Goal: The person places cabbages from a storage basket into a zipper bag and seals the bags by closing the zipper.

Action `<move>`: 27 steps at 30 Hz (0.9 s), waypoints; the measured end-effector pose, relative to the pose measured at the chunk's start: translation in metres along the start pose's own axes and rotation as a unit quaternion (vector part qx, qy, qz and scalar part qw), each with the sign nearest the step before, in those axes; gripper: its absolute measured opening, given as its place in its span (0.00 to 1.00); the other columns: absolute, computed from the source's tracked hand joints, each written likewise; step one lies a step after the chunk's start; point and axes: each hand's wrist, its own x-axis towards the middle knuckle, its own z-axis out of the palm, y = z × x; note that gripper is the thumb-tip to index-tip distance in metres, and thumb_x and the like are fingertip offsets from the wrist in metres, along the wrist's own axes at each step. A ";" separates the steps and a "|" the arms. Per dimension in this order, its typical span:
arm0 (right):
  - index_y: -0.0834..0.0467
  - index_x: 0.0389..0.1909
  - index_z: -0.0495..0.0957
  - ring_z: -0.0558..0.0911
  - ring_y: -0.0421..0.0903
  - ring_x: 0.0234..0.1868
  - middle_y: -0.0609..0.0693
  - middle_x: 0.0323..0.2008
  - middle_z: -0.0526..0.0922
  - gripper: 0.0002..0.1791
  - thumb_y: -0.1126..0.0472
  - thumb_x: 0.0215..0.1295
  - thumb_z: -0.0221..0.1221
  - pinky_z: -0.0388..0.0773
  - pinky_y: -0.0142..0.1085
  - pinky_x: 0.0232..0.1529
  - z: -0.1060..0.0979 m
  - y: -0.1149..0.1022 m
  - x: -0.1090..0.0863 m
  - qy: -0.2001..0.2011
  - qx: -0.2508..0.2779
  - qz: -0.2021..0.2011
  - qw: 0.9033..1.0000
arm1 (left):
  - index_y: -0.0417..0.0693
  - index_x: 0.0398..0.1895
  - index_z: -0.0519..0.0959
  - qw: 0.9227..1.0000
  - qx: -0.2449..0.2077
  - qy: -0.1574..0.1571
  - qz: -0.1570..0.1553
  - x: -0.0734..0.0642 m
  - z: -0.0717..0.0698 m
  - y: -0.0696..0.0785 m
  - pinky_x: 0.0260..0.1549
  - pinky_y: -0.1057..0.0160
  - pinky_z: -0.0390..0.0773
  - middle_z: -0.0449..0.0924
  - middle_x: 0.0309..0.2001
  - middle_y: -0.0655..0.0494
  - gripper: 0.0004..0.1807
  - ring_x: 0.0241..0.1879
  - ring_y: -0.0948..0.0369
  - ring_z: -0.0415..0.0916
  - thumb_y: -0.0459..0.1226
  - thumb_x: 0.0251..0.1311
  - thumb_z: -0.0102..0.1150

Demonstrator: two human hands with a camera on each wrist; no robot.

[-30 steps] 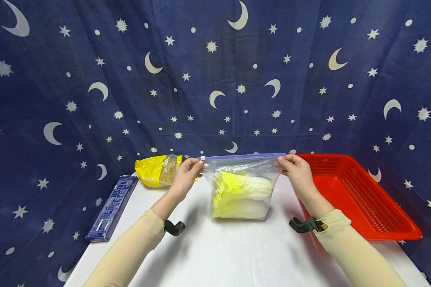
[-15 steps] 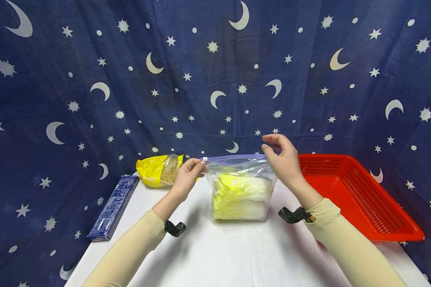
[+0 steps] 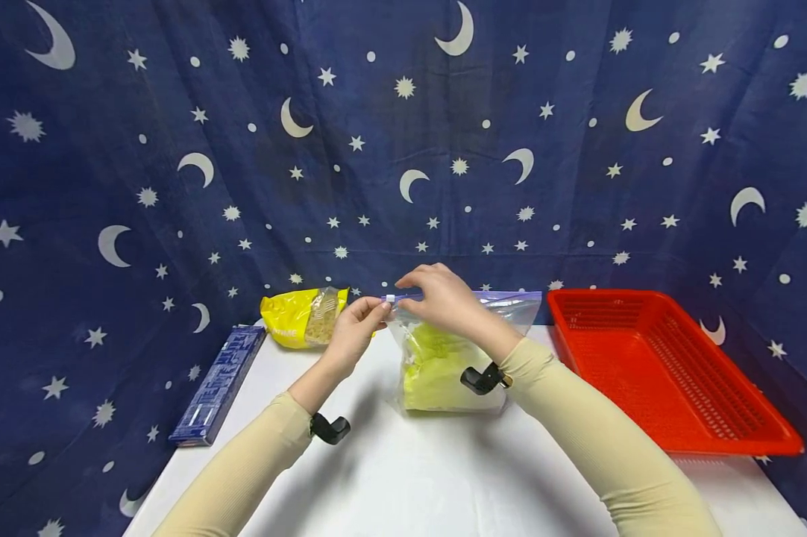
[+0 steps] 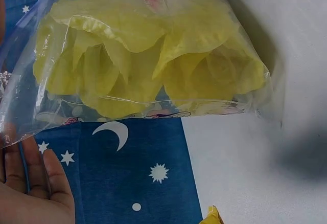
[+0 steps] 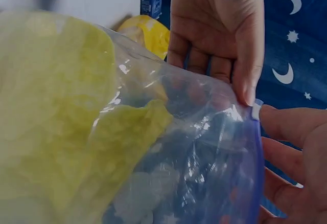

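A clear slider zip bag (image 3: 453,395) with a purple zip strip stands upright at the middle of the table, with a yellow-and-white napa cabbage (image 4: 138,65) inside. My left hand (image 3: 355,335) pinches its upper left corner between thumb and fingers, beside the white slider (image 3: 390,298). Across the front of the bag reaches my right hand (image 3: 444,298), its thumb and fingers spread apart near the slider. In the right wrist view, the right thumb (image 5: 281,122) is right at the slider, the other fingers lie along the purple strip, and the left thumb (image 5: 248,83) presses the bag's corner.
A yellow food packet (image 3: 292,321) lies at the back left of the white table (image 3: 403,485). Along the left edge runs a long blue box (image 3: 218,388). A red plastic basket (image 3: 679,373) takes up the right side. A starry blue curtain (image 3: 403,149) hangs behind.
My right hand let go of the bag's upper right corner, lifted, and moved left along the zip to the slider. The left hand stays at the left corner.
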 end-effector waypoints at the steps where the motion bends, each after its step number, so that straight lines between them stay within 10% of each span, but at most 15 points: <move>1: 0.53 0.55 0.86 0.77 0.52 0.55 0.47 0.53 0.85 0.19 0.51 0.66 0.67 0.73 0.45 0.60 0.001 -0.001 0.003 -0.006 -0.007 0.003 1.000 | 0.35 0.45 0.80 1.000 -0.002 0.000 -0.001 0.000 0.000 0.000 0.47 0.64 0.82 0.84 0.36 0.58 0.09 0.41 0.62 0.81 0.36 0.72 0.60; 27: 0.51 0.39 0.84 0.80 0.42 0.38 0.42 0.36 0.84 0.08 0.51 0.68 0.65 0.79 0.41 0.42 0.011 -0.009 0.015 -0.041 0.014 0.031 0.999 | 0.37 0.43 0.79 0.999 0.020 0.004 0.025 -0.001 -0.004 0.003 0.50 0.63 0.76 0.81 0.40 0.55 0.07 0.44 0.61 0.76 0.34 0.70 0.62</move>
